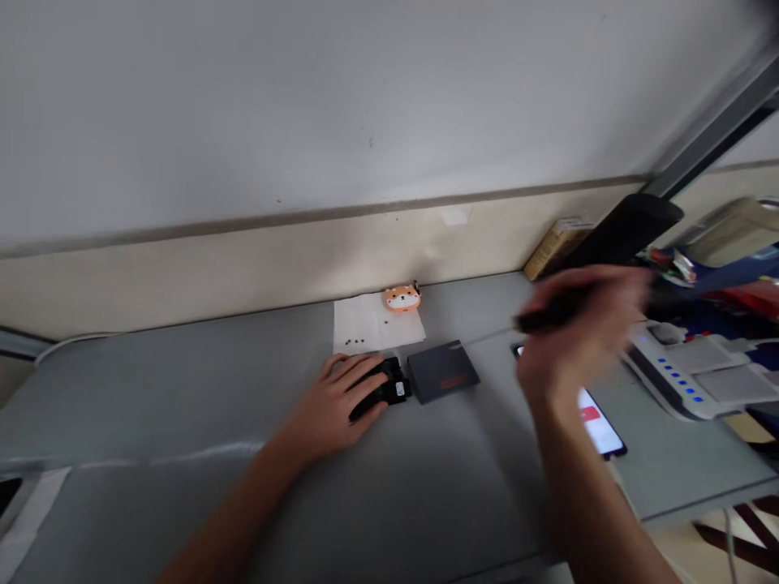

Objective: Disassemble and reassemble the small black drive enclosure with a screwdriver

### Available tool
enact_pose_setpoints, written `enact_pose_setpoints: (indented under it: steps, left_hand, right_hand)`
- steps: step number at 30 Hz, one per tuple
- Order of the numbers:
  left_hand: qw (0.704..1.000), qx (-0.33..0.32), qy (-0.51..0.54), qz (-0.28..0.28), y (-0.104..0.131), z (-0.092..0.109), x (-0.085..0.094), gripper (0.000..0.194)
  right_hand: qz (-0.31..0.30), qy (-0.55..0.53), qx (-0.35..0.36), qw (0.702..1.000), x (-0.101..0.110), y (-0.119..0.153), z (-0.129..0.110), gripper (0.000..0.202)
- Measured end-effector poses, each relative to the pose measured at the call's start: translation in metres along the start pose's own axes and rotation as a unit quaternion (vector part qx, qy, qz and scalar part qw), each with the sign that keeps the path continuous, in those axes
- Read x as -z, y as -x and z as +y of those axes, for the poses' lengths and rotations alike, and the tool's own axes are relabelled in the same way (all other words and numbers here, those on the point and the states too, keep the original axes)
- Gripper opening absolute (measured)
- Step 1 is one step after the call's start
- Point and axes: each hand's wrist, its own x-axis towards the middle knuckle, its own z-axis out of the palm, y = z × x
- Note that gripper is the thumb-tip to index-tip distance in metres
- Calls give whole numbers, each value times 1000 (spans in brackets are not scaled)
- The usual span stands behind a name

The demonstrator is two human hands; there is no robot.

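Dark box: is carrying orange lettering, too blurred for reading
Black device: is showing a white sticker, its print unreadable
Yellow book: is bearing marks, none legible

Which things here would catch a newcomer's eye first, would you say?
Probably the orange animal-faced case, bright on the white paper near the wall. Next might come the blurred right hand, raised over the desk's right side with a dark-handled tool, and the lit phone partly hidden behind that forearm.
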Motion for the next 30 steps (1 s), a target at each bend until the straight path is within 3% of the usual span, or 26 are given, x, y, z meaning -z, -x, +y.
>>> enact_pose_setpoints:
  steps: [1, 3, 6, 12, 17, 30]
  left_hand:
    - [1000, -1, -3, -1, 0, 0, 0, 28]
    - [1000, -5, -5, 3, -1, 0, 1, 28]
    - [1000, -5, -2, 8, -1, 0, 0, 28]
    - [999, 18, 27, -1, 1, 1, -1, 29]
    - [999, 20, 38, 2, 1, 2, -1, 28]
    - [999, 30, 40, 10, -1, 4, -2, 23]
  right_hand:
    - [4, -14, -3, 1000, -16, 12, 4, 37]
    - [-101, -5, -9, 995, -38, 34, 10, 28]
    - [-196, 44, 16, 979, -48, 56, 14, 15]
    - [-210, 38, 33, 976, -44, 70, 14, 11]
    - [-224, 53, 5, 973, -50, 73, 11, 13]
    - [-225, 74, 20, 971, -47, 77, 13, 11]
